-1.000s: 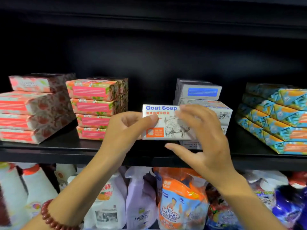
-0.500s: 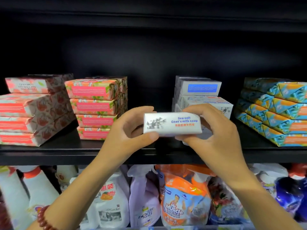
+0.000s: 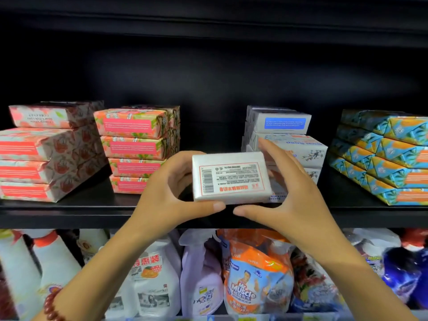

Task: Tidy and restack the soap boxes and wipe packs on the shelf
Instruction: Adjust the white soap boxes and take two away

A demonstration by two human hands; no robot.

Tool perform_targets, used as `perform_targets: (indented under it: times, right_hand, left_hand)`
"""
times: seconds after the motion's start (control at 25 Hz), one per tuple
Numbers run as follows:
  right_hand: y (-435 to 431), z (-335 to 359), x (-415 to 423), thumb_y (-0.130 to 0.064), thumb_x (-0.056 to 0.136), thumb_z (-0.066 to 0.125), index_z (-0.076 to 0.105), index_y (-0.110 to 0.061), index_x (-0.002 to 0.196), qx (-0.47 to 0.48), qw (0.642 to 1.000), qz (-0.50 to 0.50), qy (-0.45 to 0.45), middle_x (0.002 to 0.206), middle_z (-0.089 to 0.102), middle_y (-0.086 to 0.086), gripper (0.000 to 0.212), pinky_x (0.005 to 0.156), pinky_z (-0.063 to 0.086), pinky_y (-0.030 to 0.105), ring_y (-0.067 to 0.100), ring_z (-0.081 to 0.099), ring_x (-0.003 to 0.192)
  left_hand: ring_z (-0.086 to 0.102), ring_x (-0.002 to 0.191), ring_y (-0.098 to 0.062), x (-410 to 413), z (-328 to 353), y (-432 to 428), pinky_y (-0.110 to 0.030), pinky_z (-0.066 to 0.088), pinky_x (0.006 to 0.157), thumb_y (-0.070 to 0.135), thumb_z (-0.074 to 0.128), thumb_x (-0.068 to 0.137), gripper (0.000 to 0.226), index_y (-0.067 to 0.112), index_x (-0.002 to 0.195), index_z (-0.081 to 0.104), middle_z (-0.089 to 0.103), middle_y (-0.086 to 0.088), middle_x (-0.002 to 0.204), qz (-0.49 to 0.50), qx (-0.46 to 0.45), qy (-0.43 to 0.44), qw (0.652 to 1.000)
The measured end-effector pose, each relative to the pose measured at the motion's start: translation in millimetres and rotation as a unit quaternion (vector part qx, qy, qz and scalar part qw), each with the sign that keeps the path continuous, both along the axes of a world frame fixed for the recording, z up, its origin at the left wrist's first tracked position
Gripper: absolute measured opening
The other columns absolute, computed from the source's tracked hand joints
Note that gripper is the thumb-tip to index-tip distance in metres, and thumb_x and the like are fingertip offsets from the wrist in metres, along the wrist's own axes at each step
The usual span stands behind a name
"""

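Both hands grip one white soap box (image 3: 231,177): the left hand (image 3: 166,193) wraps its left end and the right hand (image 3: 296,205) its right end, with both thumbs under the lower edge. Half a second ago its narrow side with blue lettering faced the camera; now the box is turned so the red-framed back label shows, print upside down and barcode at the left. Its long axis runs left to right, along the shelf's front edge (image 3: 69,214). It is held above that edge, overlapping the white stack (image 3: 298,147). Bare shelf lies between this stack and the pink stack (image 3: 136,147).
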State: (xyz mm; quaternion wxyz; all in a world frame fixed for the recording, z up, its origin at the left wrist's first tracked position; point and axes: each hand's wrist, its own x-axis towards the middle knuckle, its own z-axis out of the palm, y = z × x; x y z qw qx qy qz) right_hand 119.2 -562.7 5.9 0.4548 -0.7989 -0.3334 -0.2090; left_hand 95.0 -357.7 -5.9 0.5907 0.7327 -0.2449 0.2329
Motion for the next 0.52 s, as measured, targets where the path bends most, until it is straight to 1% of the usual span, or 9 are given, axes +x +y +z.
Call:
perform_targets:
  times: [0.08, 0.12, 0.16, 0.24, 0.32, 0.36, 0.44, 0.48, 0.52]
  right_hand:
    - [-1, 5, -1, -0.058, 0.045, 0.075, 0.035, -0.046, 0.133, 0.012, 0.998, 0.027, 0.052, 0.125, 0.046, -0.031, 0.097, 0.087, 0.034, -0.002, -0.020, 0.043, 0.112]
    - [-1, 7, 0, -0.059, 0.044, 0.074, 0.040, -0.042, 0.132, 0.020, 0.997, 0.035, 0.072, 0.118, 0.052, -0.031, 0.096, 0.085, 0.038, 0.000, -0.019, 0.047, 0.107]
    - [0, 9, 1, -0.058, 0.045, 0.073, 0.047, -0.037, 0.128, 0.030, 0.995, 0.043, 0.086, 0.111, 0.058, -0.028, 0.089, 0.085, 0.043, 0.005, -0.015, 0.053, 0.102]
    - [3, 12, 4, -0.047, 0.050, 0.076, 0.061, -0.028, 0.114, 0.063, 0.992, 0.060, 0.091, 0.098, 0.068, -0.015, 0.069, 0.082, 0.053, 0.020, -0.002, 0.063, 0.094]
    - [7, 9, 6, -0.033, 0.054, 0.079, 0.065, -0.021, 0.104, 0.114, 0.986, 0.081, 0.091, 0.093, 0.071, -0.007, 0.053, 0.075, 0.056, 0.027, 0.007, 0.067, 0.088]
    - [10, 6, 6, -0.027, 0.056, 0.081, 0.065, -0.021, 0.102, 0.136, 0.983, 0.087, 0.087, 0.093, 0.070, -0.007, 0.048, 0.073, 0.056, 0.026, 0.009, 0.067, 0.087]
    - [14, -1, 6, -0.014, 0.060, 0.083, 0.064, -0.024, 0.102, 0.150, 0.985, 0.070, 0.049, 0.098, 0.068, -0.011, 0.047, 0.072, 0.053, 0.017, 0.006, 0.065, 0.091]
    - [16, -4, 7, -0.009, 0.061, 0.083, 0.063, -0.026, 0.102, 0.151, 0.987, 0.057, 0.027, 0.099, 0.067, -0.013, 0.049, 0.072, 0.050, 0.014, 0.005, 0.064, 0.094]
    - [18, -5, 7, -0.006, 0.062, 0.082, 0.062, -0.027, 0.102, 0.150, 0.987, 0.049, 0.011, 0.101, 0.066, -0.013, 0.049, 0.073, 0.049, 0.013, 0.006, 0.063, 0.096]
  left_hand:
    - [0.059, 0.113, -0.018, 1, -1, 3, -0.024, 0.049, 0.088, 0.022, 0.085, 0.057, 0.065, 0.022, 0.115, 0.056, 0.063, 0.000, 0.116, -0.004, 0.036, -0.037, 0.999]
    - [0.058, 0.115, -0.020, 2, -2, 4, -0.026, 0.049, 0.089, 0.023, 0.085, 0.058, 0.066, 0.023, 0.117, 0.055, 0.061, 0.001, 0.117, -0.004, 0.056, -0.054, 0.997]
    - [0.056, 0.116, -0.021, 3, -3, 5, -0.028, 0.049, 0.091, 0.024, 0.085, 0.059, 0.067, 0.025, 0.118, 0.054, 0.059, 0.001, 0.119, -0.002, 0.072, -0.067, 0.995]
    - [0.053, 0.120, -0.020, 3, -5, 7, -0.028, 0.048, 0.094, 0.026, 0.084, 0.061, 0.069, 0.025, 0.122, 0.052, 0.056, 0.004, 0.124, 0.006, 0.090, -0.079, 0.993]
    - [0.050, 0.124, -0.017, 4, -6, 10, -0.027, 0.046, 0.097, 0.029, 0.084, 0.061, 0.073, 0.025, 0.126, 0.050, 0.053, 0.009, 0.128, 0.014, 0.101, -0.078, 0.992]
    - [0.049, 0.125, -0.017, 4, -7, 12, -0.027, 0.045, 0.098, 0.031, 0.084, 0.060, 0.077, 0.025, 0.128, 0.048, 0.051, 0.010, 0.130, 0.014, 0.106, -0.070, 0.992]
    - [0.048, 0.126, -0.017, 2, -6, 16, -0.028, 0.045, 0.099, 0.040, 0.085, 0.056, 0.087, 0.027, 0.132, 0.044, 0.051, 0.010, 0.132, -0.005, 0.097, -0.025, 0.995]
    - [0.050, 0.125, -0.015, 1, -6, 15, -0.026, 0.045, 0.098, 0.045, 0.083, 0.057, 0.088, 0.028, 0.133, 0.043, 0.054, 0.008, 0.132, -0.015, 0.083, 0.003, 0.996]
    - [0.053, 0.121, -0.013, 1, -5, 14, -0.023, 0.047, 0.094, 0.047, 0.081, 0.059, 0.084, 0.028, 0.132, 0.044, 0.058, 0.007, 0.128, -0.014, 0.059, 0.027, 0.998]
